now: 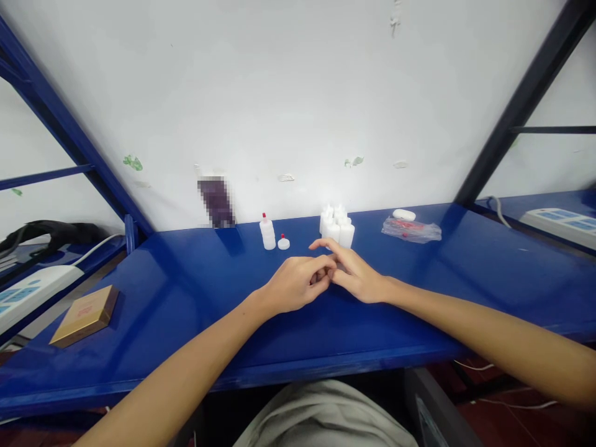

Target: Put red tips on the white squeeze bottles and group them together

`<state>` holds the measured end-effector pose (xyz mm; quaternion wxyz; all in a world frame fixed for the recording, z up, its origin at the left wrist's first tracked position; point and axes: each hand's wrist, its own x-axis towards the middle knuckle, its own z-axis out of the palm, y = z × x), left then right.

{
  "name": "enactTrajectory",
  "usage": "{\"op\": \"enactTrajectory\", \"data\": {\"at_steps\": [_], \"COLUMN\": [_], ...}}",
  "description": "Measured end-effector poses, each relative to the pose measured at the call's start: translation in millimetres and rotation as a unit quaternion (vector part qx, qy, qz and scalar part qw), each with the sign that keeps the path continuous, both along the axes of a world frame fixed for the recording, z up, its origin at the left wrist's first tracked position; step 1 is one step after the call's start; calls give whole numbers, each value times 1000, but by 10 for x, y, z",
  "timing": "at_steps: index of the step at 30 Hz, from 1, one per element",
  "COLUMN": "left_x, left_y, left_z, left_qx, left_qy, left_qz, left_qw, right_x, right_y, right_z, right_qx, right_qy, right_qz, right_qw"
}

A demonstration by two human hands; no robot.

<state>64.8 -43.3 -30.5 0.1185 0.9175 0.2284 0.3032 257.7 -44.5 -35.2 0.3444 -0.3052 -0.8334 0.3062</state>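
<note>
My left hand (pixel 298 282) is over the middle of the blue table (pixel 195 329), its fingers curled inward; I cannot make out whether something small is in them. My right hand (pixel 358 273) meets it, thumb tip against the left fingers, index finger stretched out and apart from the thumb. Just beyond the hands stands a cluster of several white plastic bottles (pixel 345 234), partly hidden by the right hand. Further left, a white squeeze bottle (pixel 267 233) with a red tip stands upright beside a white nozzle cap (pixel 284 243), also red-tipped.
On the right lie a clear plastic bag (pixel 414 231) with red pieces and a white oval object (pixel 403 215). A gold box (pixel 86 315) is at the left. White power strips (pixel 565 223) flank the table, between blue metal posts (pixel 512 105). A wall rises behind.
</note>
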Motion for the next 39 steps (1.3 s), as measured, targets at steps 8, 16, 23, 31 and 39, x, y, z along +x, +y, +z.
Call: {"op": "enactTrajectory", "data": {"at_steps": [8,16,23,31,39], "left_x": [-30,-407,-619,-476,-418], "left_y": [40,444,706,814,778], "left_z": [-7,53,-18,-54,-65], "left_qx": [15,4,24,40,32], "left_qy": [6,-141,-35,-4,5], "left_qz": [38,270,306,338,364], "left_qw": [999,953,951,940,931], "right_x": [2,34,-1,24,-13], "right_y": [71,192,182,130,103], "right_z": [-14,-24,-27,27,55], "right_qx": [-16,-10,13,36,85], "right_qy": [34,5,-44,-56,-190], "right_qz": [-11,-90,-153,-107,-71], "right_qw": [999,996,987,992,976]}}
